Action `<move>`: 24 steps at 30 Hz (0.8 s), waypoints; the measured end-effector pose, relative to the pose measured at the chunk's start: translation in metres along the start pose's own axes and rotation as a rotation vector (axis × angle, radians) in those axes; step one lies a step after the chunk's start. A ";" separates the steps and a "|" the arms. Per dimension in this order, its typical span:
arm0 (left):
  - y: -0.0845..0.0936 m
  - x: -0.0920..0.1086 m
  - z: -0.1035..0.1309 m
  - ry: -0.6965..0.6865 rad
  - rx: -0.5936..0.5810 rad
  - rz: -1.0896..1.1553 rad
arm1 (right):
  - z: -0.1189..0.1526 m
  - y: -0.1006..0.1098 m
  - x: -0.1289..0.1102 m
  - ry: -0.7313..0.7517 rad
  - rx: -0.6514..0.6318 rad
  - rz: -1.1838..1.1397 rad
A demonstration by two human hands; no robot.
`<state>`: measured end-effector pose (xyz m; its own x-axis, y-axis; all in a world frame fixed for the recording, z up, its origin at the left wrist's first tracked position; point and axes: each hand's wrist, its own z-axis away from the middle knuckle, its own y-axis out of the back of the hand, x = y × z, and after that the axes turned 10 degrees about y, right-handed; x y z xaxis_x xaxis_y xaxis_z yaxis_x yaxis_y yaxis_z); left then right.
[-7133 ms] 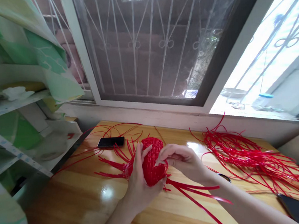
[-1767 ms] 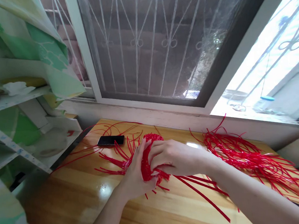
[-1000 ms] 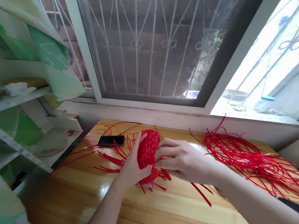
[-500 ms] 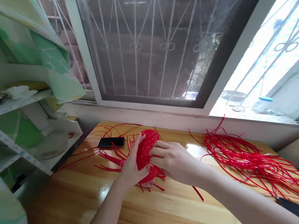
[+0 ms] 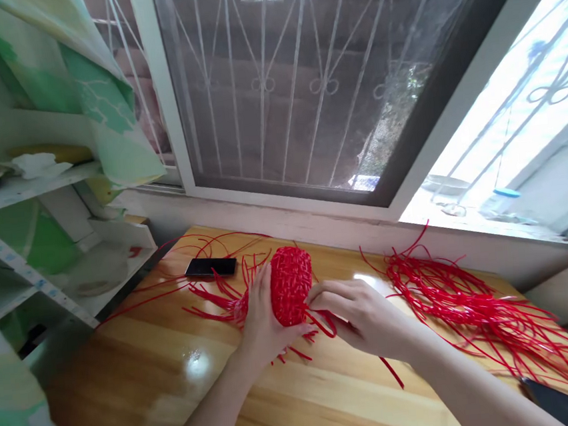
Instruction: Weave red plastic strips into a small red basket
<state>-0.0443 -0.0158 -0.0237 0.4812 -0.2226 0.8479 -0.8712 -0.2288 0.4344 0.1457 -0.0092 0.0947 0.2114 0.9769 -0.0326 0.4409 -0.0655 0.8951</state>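
Observation:
A red woven piece (image 5: 291, 284) with a rounded, tightly plaited face is held above the wooden table, loose strand ends sticking out to its left and below. My left hand (image 5: 264, 319) wraps round its left side and lower edge, the thumb reaching under the bottom corner. At its lower right, my right hand (image 5: 351, 310) pinches a red strand (image 5: 329, 326) that bends in a loop beside the weave. The strand's tail comes out below my right wrist.
Behind the hands lies a black phone (image 5: 211, 267) on the table (image 5: 222, 406). A large tangle of red strands (image 5: 473, 302) spreads over the right side, near a dark object (image 5: 558, 401). Shelves (image 5: 36, 193) stand at the left; a window (image 5: 282, 196) is behind.
The woven piece has turned so its plaited face shows more. My right hand has moved right and slightly down, and a loop of strand now shows beside it.

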 end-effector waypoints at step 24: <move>-0.005 0.003 -0.010 0.089 0.115 0.112 | -0.019 0.012 -0.001 -0.123 -0.281 0.151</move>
<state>-0.0393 -0.0060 -0.0206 0.3670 -0.1694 0.9147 -0.8994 -0.3155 0.3025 0.1336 -0.0074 0.1136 0.3669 0.9275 0.0714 0.1427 -0.1320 0.9809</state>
